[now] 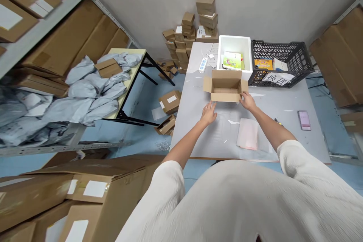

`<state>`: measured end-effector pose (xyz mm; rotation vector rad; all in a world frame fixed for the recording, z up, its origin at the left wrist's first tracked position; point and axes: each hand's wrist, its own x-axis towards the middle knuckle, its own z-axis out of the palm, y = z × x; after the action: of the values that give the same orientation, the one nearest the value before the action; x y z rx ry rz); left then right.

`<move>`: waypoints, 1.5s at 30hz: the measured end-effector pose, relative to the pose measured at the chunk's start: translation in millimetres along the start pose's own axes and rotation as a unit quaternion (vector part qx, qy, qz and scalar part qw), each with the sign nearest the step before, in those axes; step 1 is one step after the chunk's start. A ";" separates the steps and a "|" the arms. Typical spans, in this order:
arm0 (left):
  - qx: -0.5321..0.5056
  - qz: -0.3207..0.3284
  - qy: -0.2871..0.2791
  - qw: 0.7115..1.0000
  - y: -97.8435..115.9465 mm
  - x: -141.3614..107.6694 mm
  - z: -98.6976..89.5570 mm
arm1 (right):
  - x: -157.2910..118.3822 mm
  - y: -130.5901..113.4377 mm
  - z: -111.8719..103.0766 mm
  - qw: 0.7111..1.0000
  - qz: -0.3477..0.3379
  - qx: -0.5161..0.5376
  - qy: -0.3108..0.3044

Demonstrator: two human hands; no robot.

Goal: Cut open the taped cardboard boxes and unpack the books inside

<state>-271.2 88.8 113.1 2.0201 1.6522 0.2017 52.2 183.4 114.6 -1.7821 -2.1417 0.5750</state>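
Note:
A small cardboard box stands on the grey-covered table with its flaps folded out and its top uncovered; no contents show inside. My right hand grips the box at its front right corner, thumb and fingers on the cardboard. Close to the front left corner is my left hand, fingers stretched out. Whether its fingertips touch the box, I cannot tell. Nearer to me lies a pale pink, flat stack or packet, right of centre.
Behind the box stand a white foam bin with booklets and a black plastic crate. A power strip lies left. At right is a purple, blurred item. Grey parcels cover a side table; cartons pile by the wall.

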 end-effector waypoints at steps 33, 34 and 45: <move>0.000 0.009 -0.249 0.968 120.4 -62.9 171.2 | -245.8 85.5 54.8 0.947 0.273 0.095 -0.142; 0.000 0.001 -0.256 0.967 113.9 -66.0 172.3 | -245.6 84.9 56.6 0.943 0.280 0.113 -0.141; -0.066 -0.022 -0.139 0.988 100.4 -82.0 168.4 | -235.2 64.2 88.1 0.929 0.296 0.207 -0.081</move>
<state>-132.1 -50.9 33.8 1.8180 1.4680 0.0108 110.8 -47.8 13.0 -2.1571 -1.3803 1.2488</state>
